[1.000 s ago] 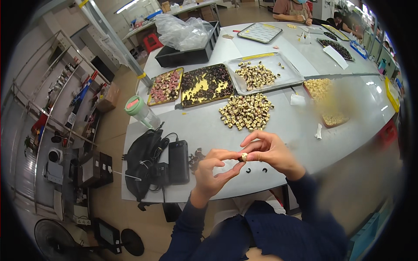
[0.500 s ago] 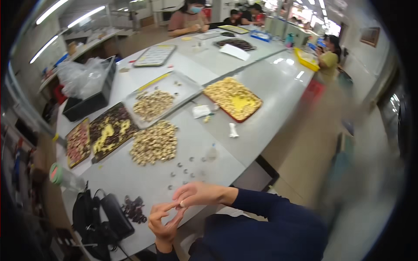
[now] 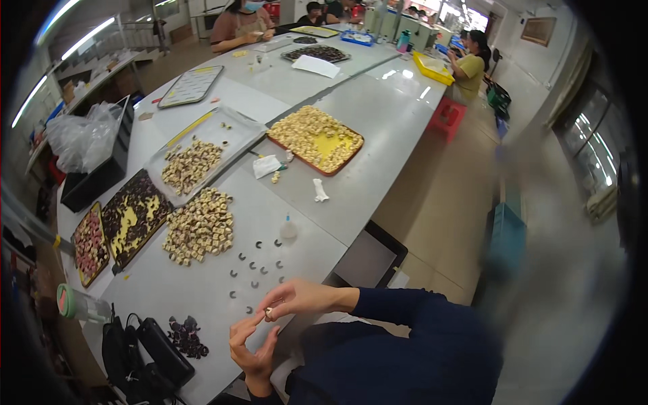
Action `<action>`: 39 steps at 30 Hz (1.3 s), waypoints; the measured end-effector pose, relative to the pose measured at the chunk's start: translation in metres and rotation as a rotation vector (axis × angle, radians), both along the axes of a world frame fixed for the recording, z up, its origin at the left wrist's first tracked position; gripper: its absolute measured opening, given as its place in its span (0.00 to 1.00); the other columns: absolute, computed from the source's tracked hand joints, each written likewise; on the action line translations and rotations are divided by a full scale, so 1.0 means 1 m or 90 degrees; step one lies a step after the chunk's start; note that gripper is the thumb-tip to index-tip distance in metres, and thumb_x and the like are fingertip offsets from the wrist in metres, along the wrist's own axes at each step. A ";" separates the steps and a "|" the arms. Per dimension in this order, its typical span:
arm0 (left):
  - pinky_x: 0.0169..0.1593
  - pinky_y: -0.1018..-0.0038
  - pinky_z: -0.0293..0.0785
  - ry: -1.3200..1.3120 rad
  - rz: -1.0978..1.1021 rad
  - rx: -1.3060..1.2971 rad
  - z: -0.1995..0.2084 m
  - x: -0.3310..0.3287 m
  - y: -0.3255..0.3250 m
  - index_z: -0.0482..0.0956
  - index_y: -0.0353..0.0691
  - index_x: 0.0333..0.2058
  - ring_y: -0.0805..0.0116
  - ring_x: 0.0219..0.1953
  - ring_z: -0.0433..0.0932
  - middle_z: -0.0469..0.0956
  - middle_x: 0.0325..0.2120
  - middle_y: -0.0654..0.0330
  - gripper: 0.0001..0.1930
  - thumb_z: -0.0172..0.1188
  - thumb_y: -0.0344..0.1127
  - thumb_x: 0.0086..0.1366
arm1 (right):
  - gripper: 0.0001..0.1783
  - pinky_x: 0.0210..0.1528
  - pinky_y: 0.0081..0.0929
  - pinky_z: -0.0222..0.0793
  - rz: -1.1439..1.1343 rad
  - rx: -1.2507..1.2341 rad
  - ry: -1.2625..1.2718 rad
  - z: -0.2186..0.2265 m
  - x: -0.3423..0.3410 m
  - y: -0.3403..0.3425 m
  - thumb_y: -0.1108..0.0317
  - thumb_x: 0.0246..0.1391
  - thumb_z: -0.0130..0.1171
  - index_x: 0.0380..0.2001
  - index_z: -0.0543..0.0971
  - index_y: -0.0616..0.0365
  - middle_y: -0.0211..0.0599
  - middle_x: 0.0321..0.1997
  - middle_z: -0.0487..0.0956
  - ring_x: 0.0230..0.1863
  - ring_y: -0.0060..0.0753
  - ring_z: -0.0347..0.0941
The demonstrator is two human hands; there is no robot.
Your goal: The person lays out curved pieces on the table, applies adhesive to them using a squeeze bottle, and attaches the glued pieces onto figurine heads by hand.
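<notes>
My right hand (image 3: 305, 297) pinches a small cream-and-dark piece (image 3: 269, 313) between thumb and fingers, over the table's near edge. Just below it, my left hand (image 3: 251, 351) is open, its thumb apart from its fingers. The left index fingertip is close to the piece; whether it touches I cannot tell. Several dark C-shaped pieces (image 3: 254, 265) lie spread out beyond the hands. Left of my hands is a small heap of dark purple-black pieces (image 3: 187, 336). Farther off lies a pile of small cream-and-brown pieces (image 3: 199, 226).
A small clear bottle (image 3: 288, 228) stands beyond the C-shaped pieces. Trays of small pieces include a red-rimmed one (image 3: 351, 156) and a dark one (image 3: 138, 217). A black case (image 3: 165, 351) and a green-lidded jar (image 3: 81, 304) are at left. Co-workers sit at the far side.
The view has shifted, so the table's things appear farther left. My left thumb has come away from the small piece, which now shows in my right hand's pinch.
</notes>
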State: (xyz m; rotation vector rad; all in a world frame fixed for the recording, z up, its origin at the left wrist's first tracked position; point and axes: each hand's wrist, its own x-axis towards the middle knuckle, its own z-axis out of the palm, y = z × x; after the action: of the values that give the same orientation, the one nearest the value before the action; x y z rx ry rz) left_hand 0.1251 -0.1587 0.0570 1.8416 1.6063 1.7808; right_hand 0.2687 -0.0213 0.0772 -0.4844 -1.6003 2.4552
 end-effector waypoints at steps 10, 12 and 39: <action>0.45 0.64 0.73 0.049 0.055 0.011 0.003 0.006 0.006 0.70 0.39 0.40 0.55 0.39 0.77 0.80 0.38 0.52 0.24 0.72 0.21 0.45 | 0.13 0.49 0.22 0.69 -0.061 0.009 0.018 -0.001 0.010 -0.002 0.69 0.58 0.58 0.45 0.79 0.63 0.35 0.43 0.80 0.44 0.22 0.74; 0.46 0.65 0.73 0.045 0.054 0.018 0.010 0.007 0.011 0.69 0.39 0.40 0.56 0.40 0.77 0.80 0.38 0.51 0.24 0.72 0.21 0.46 | 0.13 0.50 0.24 0.69 -0.077 -0.042 0.037 0.002 0.010 0.000 0.70 0.58 0.58 0.44 0.78 0.66 0.38 0.42 0.80 0.45 0.26 0.74; 0.41 0.68 0.74 0.045 0.105 -0.026 0.001 0.001 0.008 0.73 0.39 0.36 0.58 0.39 0.77 0.80 0.39 0.54 0.20 0.70 0.20 0.45 | 0.15 0.43 0.24 0.71 -0.131 -0.052 0.105 -0.009 0.023 0.003 0.63 0.53 0.65 0.36 0.79 0.67 0.40 0.36 0.77 0.40 0.30 0.76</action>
State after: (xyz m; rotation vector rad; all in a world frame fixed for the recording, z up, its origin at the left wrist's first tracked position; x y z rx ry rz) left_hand 0.1261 -0.1507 0.0584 1.8228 1.8556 1.7486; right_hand 0.2914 -0.0185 0.0686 -0.4232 -1.3222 2.3459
